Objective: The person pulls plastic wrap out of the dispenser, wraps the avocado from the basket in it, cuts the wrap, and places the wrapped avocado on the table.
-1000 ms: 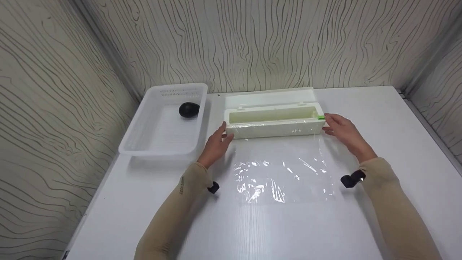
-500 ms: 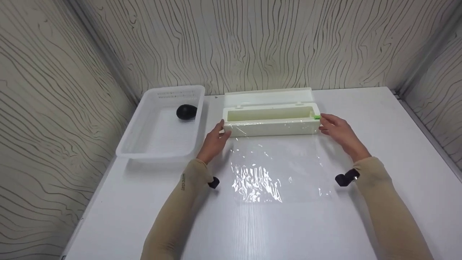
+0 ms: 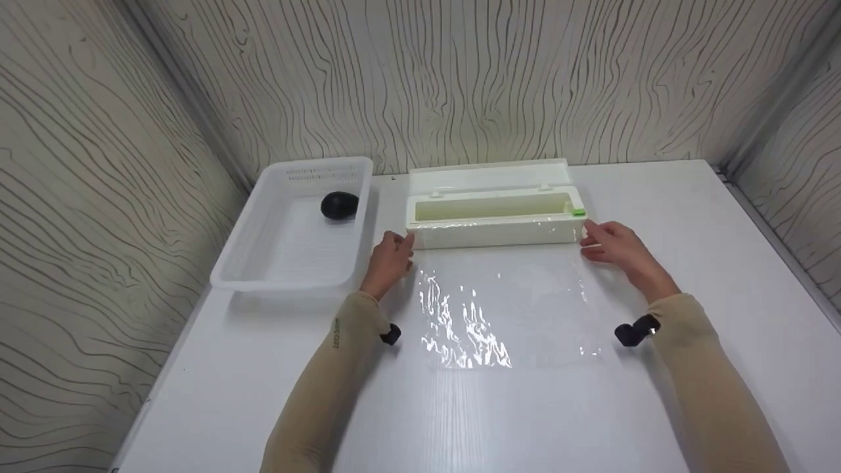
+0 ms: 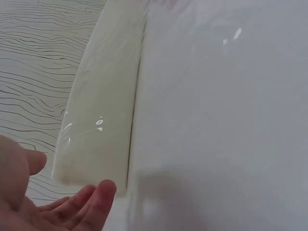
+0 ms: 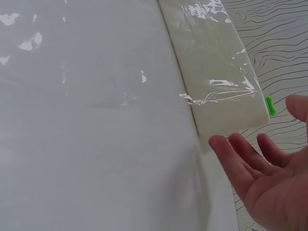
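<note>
A long white cling film dispenser box (image 3: 499, 234) stands at the back, its lid (image 3: 489, 177) tipped back and a green slider (image 3: 579, 212) at its right end. Clear cling film (image 3: 512, 315) runs over its front and lies wrinkled on the table toward me. Beside the box's left end is my left hand (image 3: 389, 261), fingers loosely bent; in the left wrist view a fingertip (image 4: 107, 187) is right at the bottom corner, with the thumb apart. My right hand (image 3: 624, 253) is at the opposite end, its fingertips (image 5: 219, 140) close to the corner and its thumb spread away.
Left of the box sits a white plastic basket (image 3: 282, 285) holding one dark, egg-shaped thing (image 3: 340, 206) that looks like an avocado. A patterned wall (image 3: 460, 85) rises right behind the box. The white table (image 3: 525, 420) stretches toward me.
Both hands have loosened from the box's ends and slid slightly toward me. The box shifted a little left in view with the head's movement, and the film's wrinkles look different.
</note>
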### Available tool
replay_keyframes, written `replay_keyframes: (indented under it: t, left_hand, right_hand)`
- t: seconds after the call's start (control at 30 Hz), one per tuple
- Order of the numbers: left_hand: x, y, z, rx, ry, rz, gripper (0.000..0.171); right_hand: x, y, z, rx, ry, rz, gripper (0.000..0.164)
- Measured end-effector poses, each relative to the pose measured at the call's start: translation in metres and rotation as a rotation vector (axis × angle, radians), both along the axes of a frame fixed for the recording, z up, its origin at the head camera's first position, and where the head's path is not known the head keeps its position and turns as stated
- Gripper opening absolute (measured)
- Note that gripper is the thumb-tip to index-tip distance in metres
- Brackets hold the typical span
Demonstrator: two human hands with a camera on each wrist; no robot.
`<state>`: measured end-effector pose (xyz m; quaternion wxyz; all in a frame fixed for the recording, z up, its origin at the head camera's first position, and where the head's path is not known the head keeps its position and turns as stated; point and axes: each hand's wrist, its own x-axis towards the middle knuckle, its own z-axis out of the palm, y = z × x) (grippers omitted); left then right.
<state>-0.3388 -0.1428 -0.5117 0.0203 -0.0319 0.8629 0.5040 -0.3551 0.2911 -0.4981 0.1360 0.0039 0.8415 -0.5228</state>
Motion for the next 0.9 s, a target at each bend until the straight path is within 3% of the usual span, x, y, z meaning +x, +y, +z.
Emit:
replay_keyframes:
  t: [0.17,0.3,0.43,0.57,0.9]
  left_hand:
    - [-0.002,0.012,0.001,0.151,-0.147,-0.096,0.048]
    - [-0.009,0.018,0.000,0.292,-0.193,-0.140,0.044]
    - [-0.017,0.022,0.000,0.398,-0.139,-0.118,0.038]
    - [-0.022,0.025,0.003,0.454,-0.076,-0.094,0.036]
    - [-0.035,0.022,0.013,0.540,-0.037,-0.047,0.031]
  right_hand:
    - [-0.002,-0.002,-0.004,-0.006,-0.046,0.141,0.080]
    - [-0.010,-0.008,-0.007,-0.083,-0.052,0.138,0.066]
    - [-0.016,-0.015,-0.009,-0.190,-0.068,0.080,0.053]
    - [-0.019,-0.022,-0.004,-0.218,-0.054,0.005,0.050]
    - [-0.023,-0.032,0.007,-0.387,0.014,-0.068,0.036]
